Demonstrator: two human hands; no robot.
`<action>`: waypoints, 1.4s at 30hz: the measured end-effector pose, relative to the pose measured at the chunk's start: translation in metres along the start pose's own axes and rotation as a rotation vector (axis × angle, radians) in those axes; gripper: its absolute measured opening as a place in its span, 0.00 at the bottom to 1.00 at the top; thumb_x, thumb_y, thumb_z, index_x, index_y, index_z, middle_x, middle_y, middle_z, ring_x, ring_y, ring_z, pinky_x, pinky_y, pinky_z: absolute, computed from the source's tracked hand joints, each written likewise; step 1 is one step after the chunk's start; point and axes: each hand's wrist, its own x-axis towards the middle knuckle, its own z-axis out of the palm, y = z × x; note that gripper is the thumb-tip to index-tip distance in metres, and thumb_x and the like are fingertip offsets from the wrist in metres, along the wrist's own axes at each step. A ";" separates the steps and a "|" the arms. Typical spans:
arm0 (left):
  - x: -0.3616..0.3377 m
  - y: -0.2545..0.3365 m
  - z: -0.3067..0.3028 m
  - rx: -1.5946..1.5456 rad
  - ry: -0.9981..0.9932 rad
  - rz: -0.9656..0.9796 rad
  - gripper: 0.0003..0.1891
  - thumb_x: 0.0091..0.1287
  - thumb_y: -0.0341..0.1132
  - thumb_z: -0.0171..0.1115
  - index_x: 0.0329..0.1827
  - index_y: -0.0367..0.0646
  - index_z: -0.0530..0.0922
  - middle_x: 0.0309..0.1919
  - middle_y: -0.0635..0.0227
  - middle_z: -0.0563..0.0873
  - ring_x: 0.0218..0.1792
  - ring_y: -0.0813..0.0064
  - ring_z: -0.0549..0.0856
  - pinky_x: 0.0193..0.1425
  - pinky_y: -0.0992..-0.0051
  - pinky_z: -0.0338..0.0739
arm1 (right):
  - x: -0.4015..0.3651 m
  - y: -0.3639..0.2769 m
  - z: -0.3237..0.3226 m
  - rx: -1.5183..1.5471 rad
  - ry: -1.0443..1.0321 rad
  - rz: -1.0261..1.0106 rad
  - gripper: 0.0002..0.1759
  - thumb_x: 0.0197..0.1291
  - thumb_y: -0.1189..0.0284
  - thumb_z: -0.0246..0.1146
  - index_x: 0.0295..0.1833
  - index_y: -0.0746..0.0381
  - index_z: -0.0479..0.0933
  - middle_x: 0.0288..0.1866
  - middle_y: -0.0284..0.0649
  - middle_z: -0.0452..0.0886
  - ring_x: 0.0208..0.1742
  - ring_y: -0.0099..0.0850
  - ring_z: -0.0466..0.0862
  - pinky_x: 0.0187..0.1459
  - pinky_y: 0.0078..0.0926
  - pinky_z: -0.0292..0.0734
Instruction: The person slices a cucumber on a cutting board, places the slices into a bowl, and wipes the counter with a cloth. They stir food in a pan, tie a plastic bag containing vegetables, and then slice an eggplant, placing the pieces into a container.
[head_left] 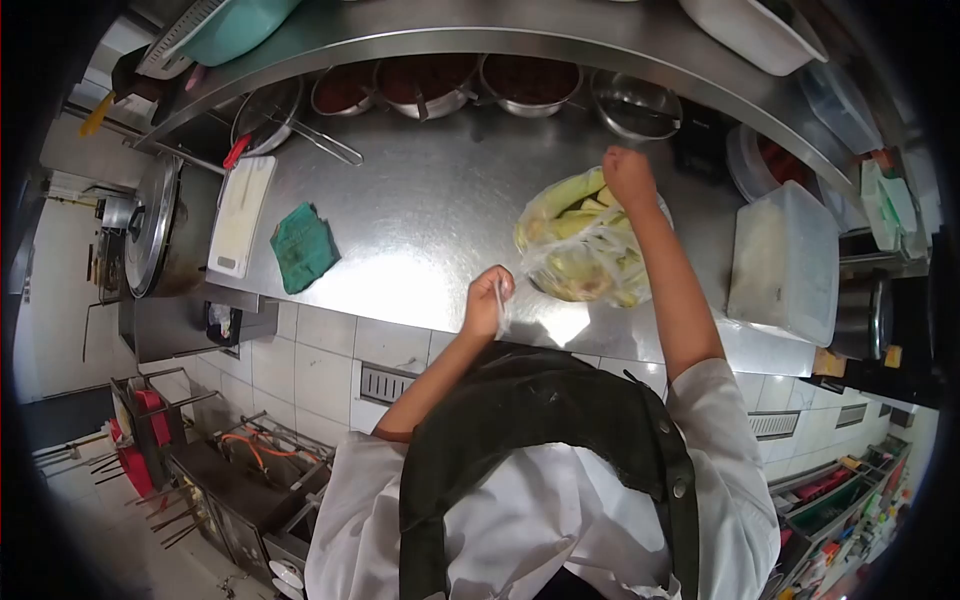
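A clear plastic bag (pixel 590 245) full of long, pale green and yellowish vegetables (pixel 574 190) lies on the steel counter, its top gathered in loose folds. My left hand (pixel 488 302) is closed near the counter's front edge, left of the bag, and a thin strip of clear plastic (pixel 502 305) hangs from its fingers. Beyond the bag's far side, my right hand (pixel 630 178) is curled into a fist close to a steel bowl (pixel 637 105). Whatever that fist holds, if anything, is hidden.
Pans of dark red food (pixel 530 85) line the back beneath a steel shelf (pixel 480 40). A green cloth (pixel 304 248) and a white cutting board (pixel 240 222) lie to the left. A translucent plastic container (pixel 785 265) stands at the right.
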 end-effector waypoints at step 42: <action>0.159 0.091 0.039 0.824 0.004 0.395 0.10 0.53 0.23 0.60 0.39 0.40 0.80 0.33 0.59 0.84 0.36 0.68 0.83 0.41 0.72 0.76 | -0.052 -0.041 -0.163 0.102 0.273 -0.204 0.20 0.37 0.83 0.70 0.38 0.66 0.71 0.41 0.45 0.79 0.42 0.34 0.80 0.47 0.28 0.75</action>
